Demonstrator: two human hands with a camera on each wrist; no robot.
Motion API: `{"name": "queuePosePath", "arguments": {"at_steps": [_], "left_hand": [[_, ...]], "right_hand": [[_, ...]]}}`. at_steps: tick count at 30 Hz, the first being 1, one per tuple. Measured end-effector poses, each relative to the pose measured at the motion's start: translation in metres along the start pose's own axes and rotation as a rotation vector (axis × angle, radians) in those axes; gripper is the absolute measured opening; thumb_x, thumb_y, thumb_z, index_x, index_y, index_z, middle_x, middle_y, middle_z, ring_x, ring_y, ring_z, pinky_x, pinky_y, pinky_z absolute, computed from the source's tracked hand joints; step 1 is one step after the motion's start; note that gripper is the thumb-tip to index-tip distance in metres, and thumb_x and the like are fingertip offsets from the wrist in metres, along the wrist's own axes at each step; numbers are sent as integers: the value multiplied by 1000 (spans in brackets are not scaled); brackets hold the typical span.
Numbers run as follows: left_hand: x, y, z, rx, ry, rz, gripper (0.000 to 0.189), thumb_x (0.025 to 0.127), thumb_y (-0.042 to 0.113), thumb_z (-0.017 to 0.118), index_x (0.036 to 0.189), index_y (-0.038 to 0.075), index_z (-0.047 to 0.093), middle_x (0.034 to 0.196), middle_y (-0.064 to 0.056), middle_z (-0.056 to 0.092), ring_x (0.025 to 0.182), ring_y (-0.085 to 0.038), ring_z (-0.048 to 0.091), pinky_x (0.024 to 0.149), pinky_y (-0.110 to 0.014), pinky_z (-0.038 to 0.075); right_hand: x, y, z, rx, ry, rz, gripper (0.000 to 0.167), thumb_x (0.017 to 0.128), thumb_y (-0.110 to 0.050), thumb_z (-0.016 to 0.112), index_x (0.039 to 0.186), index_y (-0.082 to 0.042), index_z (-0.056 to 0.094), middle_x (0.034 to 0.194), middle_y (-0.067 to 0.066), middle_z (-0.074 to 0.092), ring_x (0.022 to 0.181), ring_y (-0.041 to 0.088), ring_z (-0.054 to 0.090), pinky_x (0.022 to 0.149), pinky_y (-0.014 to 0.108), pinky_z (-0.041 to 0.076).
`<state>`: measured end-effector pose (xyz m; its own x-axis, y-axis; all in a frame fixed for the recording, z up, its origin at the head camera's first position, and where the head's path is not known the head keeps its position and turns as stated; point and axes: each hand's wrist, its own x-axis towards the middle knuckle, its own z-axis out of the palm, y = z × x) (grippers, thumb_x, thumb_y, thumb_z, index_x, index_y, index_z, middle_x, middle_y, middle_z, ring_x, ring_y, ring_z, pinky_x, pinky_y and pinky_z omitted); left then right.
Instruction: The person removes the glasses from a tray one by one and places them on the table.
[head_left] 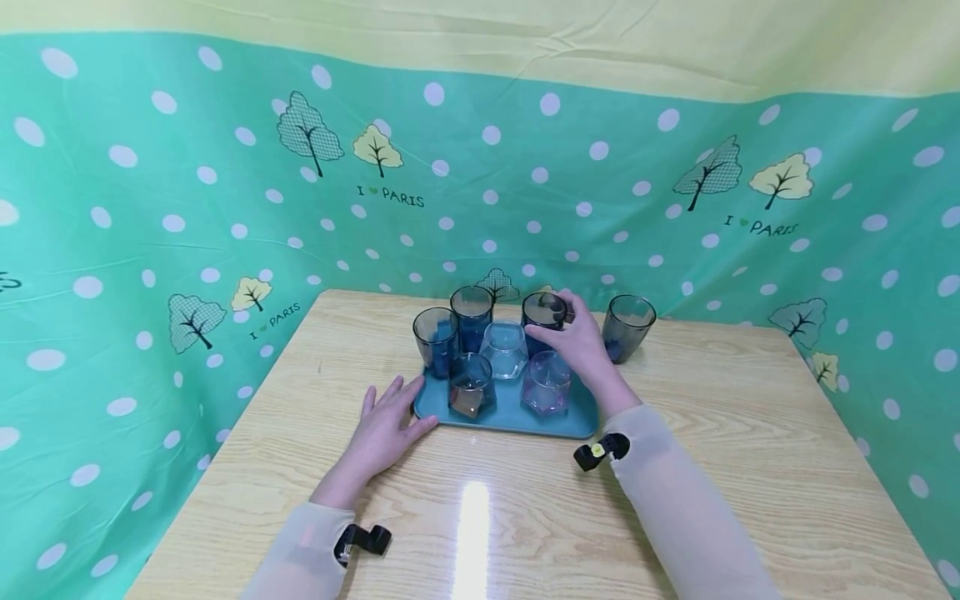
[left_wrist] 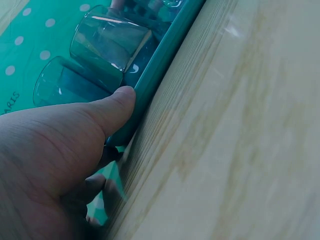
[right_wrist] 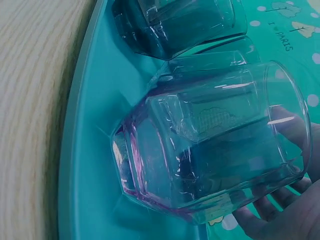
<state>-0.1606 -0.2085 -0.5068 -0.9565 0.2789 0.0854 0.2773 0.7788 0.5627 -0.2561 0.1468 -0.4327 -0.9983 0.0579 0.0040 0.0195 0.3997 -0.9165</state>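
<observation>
A blue tray (head_left: 510,423) holds several glasses. My right hand (head_left: 583,343) grips a tall dark glass (head_left: 542,313) at the tray's back right, thumb on the near side and fingers round the far side; its base is hidden behind a short purple-tinted glass (head_left: 547,385). That purple-tinted glass fills the right wrist view, in front of the right hand's fingers (right_wrist: 270,210). My left hand (head_left: 384,429) touches the tray's front left corner with spread fingers; in the left wrist view its thumb (left_wrist: 120,102) rests by the rim.
On the tray stand a short brownish glass (head_left: 471,387), a clear glass (head_left: 504,354) and two tall dark glasses (head_left: 437,342) at the left. Another tall grey glass (head_left: 628,327) stands on the wooden table (head_left: 750,450), right of the tray. A green dotted cloth (head_left: 465,192) hangs behind.
</observation>
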Motion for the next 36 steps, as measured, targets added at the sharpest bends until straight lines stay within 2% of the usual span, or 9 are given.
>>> {"name": "queuePosePath", "arguments": {"at_steps": [5,14,23,29,36], "left_hand": [[1,-1,1,-1,1,3,82,106,44,75,169,3,42,170,-19,46,165,-43,26,131,-69,-4],[1,-3,1,-4,7,9,83,106,45,76,169,3,42,170,-19,46,165,-43,27,131,-70,-3],[1,0,0,-12,0,1,82,106,42,76,169,3,42,169,-20,46,165,-43,27,131,-70,-3],[0,1,-1,-3,-5,-7,81,107,41,76,169,2,41,170,-20,46,165,-43,26,131,-70,-3],[1,2,-2,-6,-11,-4,81,107,41,76,169,2,41,170,-20,45,165,-43,25,131,-70,-3]], "right_hand": [[-4,-3,-3,-4,40,7,101,91,-46,94,170,-19,39,168,11,45,153,36,43,121,57,44],[-15,-15,-15,1,121,-42,93,89,-41,96,163,-16,46,157,13,57,146,33,52,113,52,53],[-35,-25,-31,79,156,-54,93,89,-37,97,164,-15,45,158,13,54,144,30,53,117,46,51],[-50,-29,-44,106,161,-40,98,88,-39,97,166,-18,42,161,9,52,146,27,54,119,43,49],[-64,-30,-61,100,167,-44,100,87,-40,98,167,-18,42,159,11,54,146,28,56,120,44,48]]}}
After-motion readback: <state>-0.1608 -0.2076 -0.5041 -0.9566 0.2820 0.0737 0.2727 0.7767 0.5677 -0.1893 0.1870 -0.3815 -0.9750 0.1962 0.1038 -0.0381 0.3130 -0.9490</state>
